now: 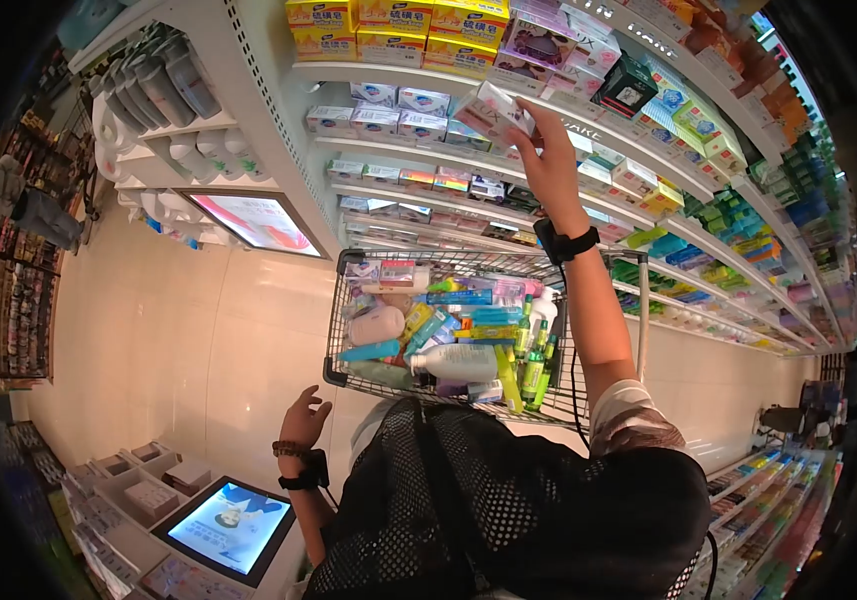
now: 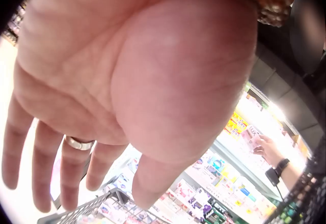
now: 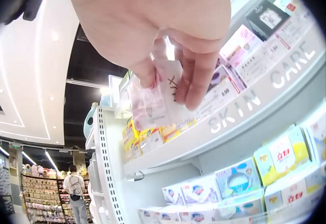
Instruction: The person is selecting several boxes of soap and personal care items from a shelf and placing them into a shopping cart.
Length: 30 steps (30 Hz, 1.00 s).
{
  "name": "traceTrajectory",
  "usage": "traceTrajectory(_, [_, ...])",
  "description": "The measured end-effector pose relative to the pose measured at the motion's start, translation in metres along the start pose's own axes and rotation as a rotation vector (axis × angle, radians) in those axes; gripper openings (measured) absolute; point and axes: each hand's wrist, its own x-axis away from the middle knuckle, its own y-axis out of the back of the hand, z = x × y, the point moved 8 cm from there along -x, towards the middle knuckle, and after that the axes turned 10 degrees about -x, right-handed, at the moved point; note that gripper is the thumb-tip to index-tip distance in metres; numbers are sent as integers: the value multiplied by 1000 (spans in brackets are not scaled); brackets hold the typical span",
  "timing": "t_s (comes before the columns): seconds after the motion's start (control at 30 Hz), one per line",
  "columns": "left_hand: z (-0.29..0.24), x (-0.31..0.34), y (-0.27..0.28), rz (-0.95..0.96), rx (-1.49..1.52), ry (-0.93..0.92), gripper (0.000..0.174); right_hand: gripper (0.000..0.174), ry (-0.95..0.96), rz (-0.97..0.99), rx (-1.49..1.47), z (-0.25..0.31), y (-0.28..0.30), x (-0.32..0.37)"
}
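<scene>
My right hand [image 1: 552, 165] pinches a pale pink and white LUX soap box [image 1: 493, 112] between thumb and fingers. It is raised in front of the soap shelves. In the right wrist view the box [image 3: 145, 104] overlaps the upper shelf edge, tilted, with its LUX end facing the camera. Yellow soap boxes [image 1: 398, 30] stand stacked just left of it, and more LUX boxes [image 1: 538, 45] lie behind. My left hand [image 1: 303, 418] hangs low beside the cart with nothing in it. Its fingers, one wearing a ring [image 2: 80, 144], extend loosely in the left wrist view.
A wire shopping cart [image 1: 330, 335] full of bottles and packages stands between me and the shelves. Left of it, a display screen [image 1: 258, 222] juts from the shelf end. Another lit screen [image 1: 228, 530] sits at the lower left. A person [image 3: 76, 196] stands in the background.
</scene>
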Motion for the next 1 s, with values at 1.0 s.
traceTrajectory(1.0, [40, 16, -45, 57, -148, 117, 56, 34, 283, -90, 769, -61, 89, -50])
